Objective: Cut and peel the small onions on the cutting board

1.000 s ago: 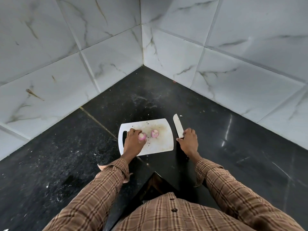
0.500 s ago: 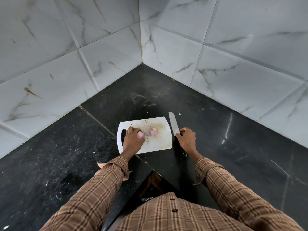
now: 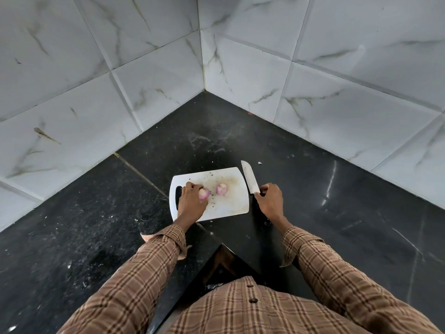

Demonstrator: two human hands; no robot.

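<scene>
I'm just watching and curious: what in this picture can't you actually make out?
Head view only:
- Knife handle: hidden under the right hand.
- Near onion: partly covered by the left hand; whether it is cut or peeled is unclear.
- Far onion: too small to tell whether it is cut.
- Specks on the cutting board: too small to identify.

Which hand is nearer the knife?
Right. The right hand grips the knife at its handle, beside the board. The left hand is across the board, holding an onion.
</scene>
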